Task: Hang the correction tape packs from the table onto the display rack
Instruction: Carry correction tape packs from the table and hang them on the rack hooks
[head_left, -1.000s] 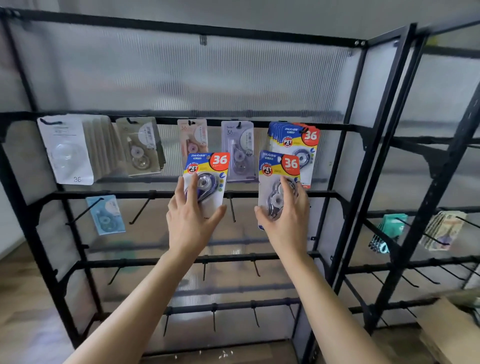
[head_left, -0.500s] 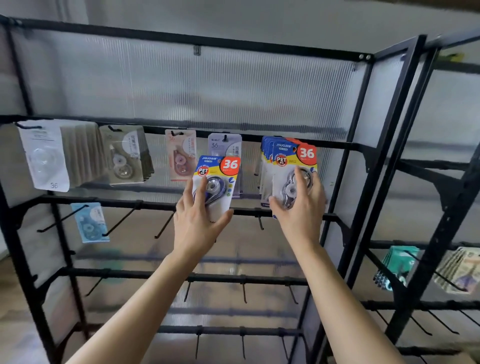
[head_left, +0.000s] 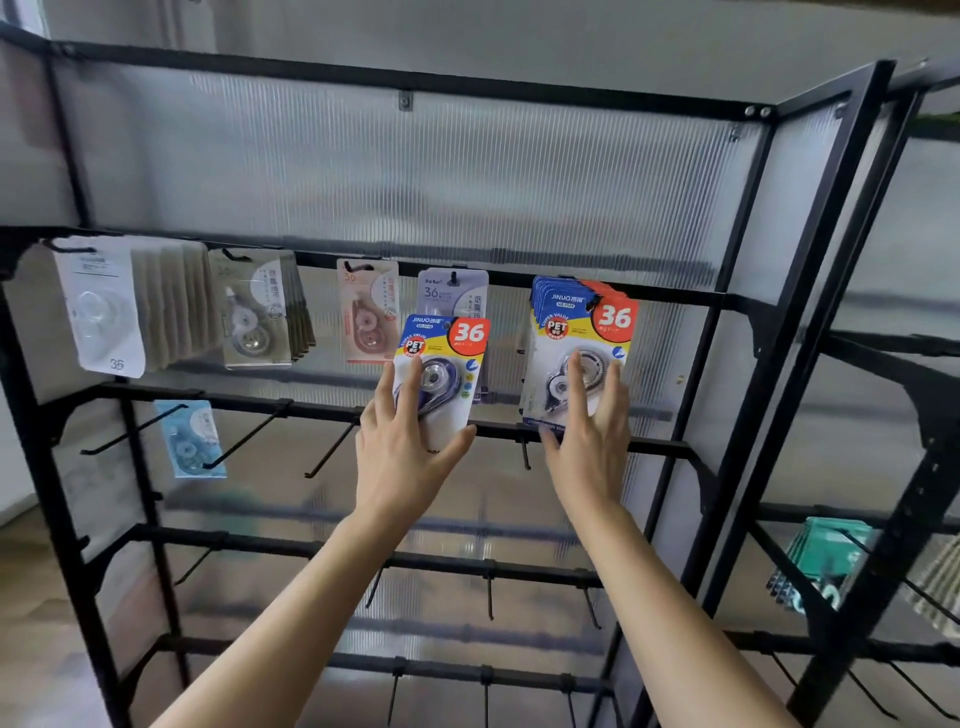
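My left hand (head_left: 402, 460) grips a blue, yellow and red correction tape pack (head_left: 453, 349) marked 36 and holds it upright before the black display rack (head_left: 670, 446), just under a grey pack (head_left: 451, 291) on the top rail. My right hand (head_left: 589, 462) holds a matching pack (head_left: 589, 332) against the front of a stack of the same packs hanging from the top rail. Its fingers spread over the blister and its thumb sits under the lower edge. The hook behind the stack is hidden.
Other packs hang along the top rail: a white stack (head_left: 101, 306), a beige stack (head_left: 257, 312) and a pink pack (head_left: 368, 312). A light blue pack (head_left: 189, 439) hangs on the second rail among bare hooks (head_left: 330, 449). A second rack on the right carries teal packs (head_left: 821, 564).
Both hands rose toward the top rail. The right hand's pack moved up and right onto the front of the hanging stack, and the left hand's pack moved up in front of the grey pack.
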